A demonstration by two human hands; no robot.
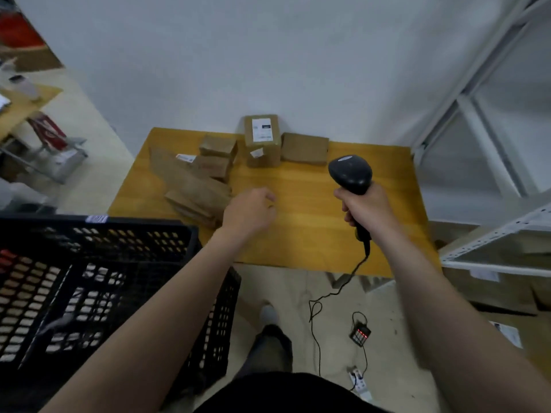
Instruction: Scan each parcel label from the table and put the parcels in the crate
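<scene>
I see the right hand (365,207) gripping the scanner (350,174) by its handle, above the table (313,222). The left hand (250,210) hovers over the tabletop, fingers loosely curled, holding nothing. Parcels sit at the far side: labelled box (262,138) against the wall, flat box (304,149) just right of it, small boxes (217,147) and envelopes (190,186) to the left. The crate (98,234) is by the table's near left corner. The cable (337,290) trails to the floor, and shelving (492,242) crowds the right.

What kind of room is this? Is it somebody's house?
Probably a parcel storeroom or small warehouse, not a house. Cardboard parcels lie on the table, the right hand holds a barcode scanner, and a black crate and metal shelving stand nearby.
</scene>
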